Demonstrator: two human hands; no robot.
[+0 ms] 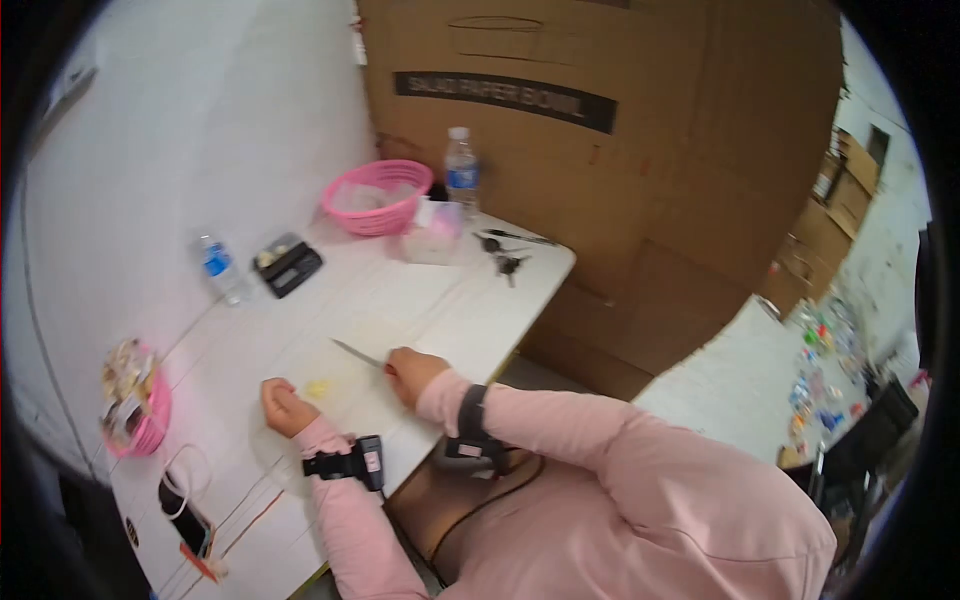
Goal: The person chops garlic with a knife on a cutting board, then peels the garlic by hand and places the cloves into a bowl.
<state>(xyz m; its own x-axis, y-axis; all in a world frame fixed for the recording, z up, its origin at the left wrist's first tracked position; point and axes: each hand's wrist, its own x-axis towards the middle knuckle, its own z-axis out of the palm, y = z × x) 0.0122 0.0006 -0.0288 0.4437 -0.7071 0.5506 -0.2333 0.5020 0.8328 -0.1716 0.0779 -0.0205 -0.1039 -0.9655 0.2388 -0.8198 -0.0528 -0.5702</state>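
Observation:
My right hand [412,376] is wrapped round the handle of a knife [355,352], whose thin blade points to the left above the white table [400,312]. My left hand [287,408] is curled closed near the table surface, and whatever may be inside its fingers is hidden. Between the two hands lie small pale yellow pieces [317,387], too blurred to name. They are just to the right of my left hand and below the knife blade.
A pink basket [378,200], a water bottle [461,172], a tissue pack [432,234] and keys [509,266] stand at the back. A second bottle [220,268], black scale [288,264], filled pink basket [150,420] and phone [190,520] lie left. A large carton [640,180] borders the table.

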